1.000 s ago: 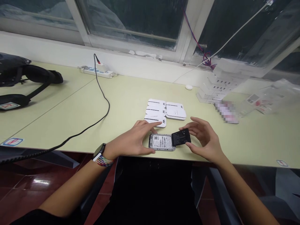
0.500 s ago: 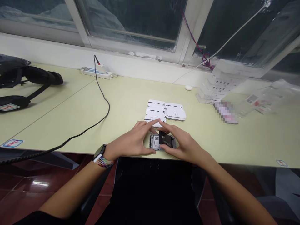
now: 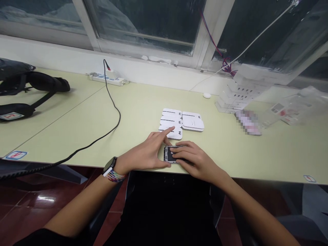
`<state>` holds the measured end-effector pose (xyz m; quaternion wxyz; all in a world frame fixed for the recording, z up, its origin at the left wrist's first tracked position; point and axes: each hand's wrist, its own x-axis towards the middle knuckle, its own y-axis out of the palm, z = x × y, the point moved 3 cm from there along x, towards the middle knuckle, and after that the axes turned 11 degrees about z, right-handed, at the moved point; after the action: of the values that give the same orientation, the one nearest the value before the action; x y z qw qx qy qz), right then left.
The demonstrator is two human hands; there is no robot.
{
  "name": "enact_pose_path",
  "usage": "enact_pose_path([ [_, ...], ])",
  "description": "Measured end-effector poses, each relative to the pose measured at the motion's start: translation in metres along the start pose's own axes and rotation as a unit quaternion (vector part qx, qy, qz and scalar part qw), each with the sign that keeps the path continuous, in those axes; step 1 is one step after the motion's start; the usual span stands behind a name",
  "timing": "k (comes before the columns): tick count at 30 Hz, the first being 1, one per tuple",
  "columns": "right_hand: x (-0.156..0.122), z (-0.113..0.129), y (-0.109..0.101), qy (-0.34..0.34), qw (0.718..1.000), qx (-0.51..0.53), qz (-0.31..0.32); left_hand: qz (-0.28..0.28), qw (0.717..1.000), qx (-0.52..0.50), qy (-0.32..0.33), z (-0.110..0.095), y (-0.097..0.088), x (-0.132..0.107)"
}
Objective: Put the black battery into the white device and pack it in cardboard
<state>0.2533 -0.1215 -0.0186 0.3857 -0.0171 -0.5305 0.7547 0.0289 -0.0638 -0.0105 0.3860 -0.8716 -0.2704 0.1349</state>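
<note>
At the table's near edge lies a small grey electronic device (image 3: pixel 165 158) with its back open. A black battery (image 3: pixel 171 156) rests flat in its compartment, mostly covered by fingers. My left hand (image 3: pixel 150 152) holds the device's left end, thumb at the near side and other fingers at the far side, with its index finger stretched out above. My right hand (image 3: pixel 196 159) lies over the device's right part, its fingers extended flat on the battery. Just beyond are white covers with a W mark (image 3: pixel 171 112), in a column, and another white stack (image 3: pixel 192 122) beside them.
White boxes (image 3: pixel 232 99) are stacked at the back right, near clear plastic bags (image 3: pixel 294 106). A black cable (image 3: pixel 112 102) runs across the left side from a power strip (image 3: pixel 107 78). Black headgear (image 3: pixel 43 85) sits at far left. A white oval object (image 3: pixel 206 95) lies near the wall.
The battery, tilted up in my right hand before, now lies flat in the device. My right fingers have moved left and down onto it. My left hand stays nearly in place.
</note>
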Motion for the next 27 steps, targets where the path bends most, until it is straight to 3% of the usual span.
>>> enact_pose_path([
  [9, -0.030, 0.003, -0.005, 0.055, 0.985, -0.095, 0.134, 0.001, 1.000, 0.007, 0.001, 0.001, -0.002, -0.001],
  [12, -0.032, -0.009, -0.017, 0.067, 0.994, -0.064, 0.064, 0.005, 1.000, 0.021, 0.004, -0.001, -0.003, -0.001],
  [15, -0.029, -0.038, -0.040, 0.121, 0.988, -0.091, -0.034, 0.011, 1.000, 0.025, -0.001, -0.001, -0.003, 0.000],
  [17, -0.025, -0.060, -0.053, 0.161, 0.976, -0.144, -0.039, 0.007, 1.000, 0.023, -0.004, 0.000, -0.003, 0.000],
  [21, -0.013, -0.091, -0.064, 0.182, 0.964, -0.196, 0.011, 0.002, 1.000, 0.021, 0.002, 0.000, -0.003, 0.000],
  [24, -0.010, -0.093, -0.065, 0.159, 0.964, -0.214, -0.004, 0.007, 1.000, 0.022, 0.001, -0.001, -0.002, 0.000],
  [27, -0.013, -0.077, -0.068, 0.131, 0.971, -0.193, -0.050, 0.006, 1.000, 0.019, 0.005, -0.002, -0.002, 0.001],
])
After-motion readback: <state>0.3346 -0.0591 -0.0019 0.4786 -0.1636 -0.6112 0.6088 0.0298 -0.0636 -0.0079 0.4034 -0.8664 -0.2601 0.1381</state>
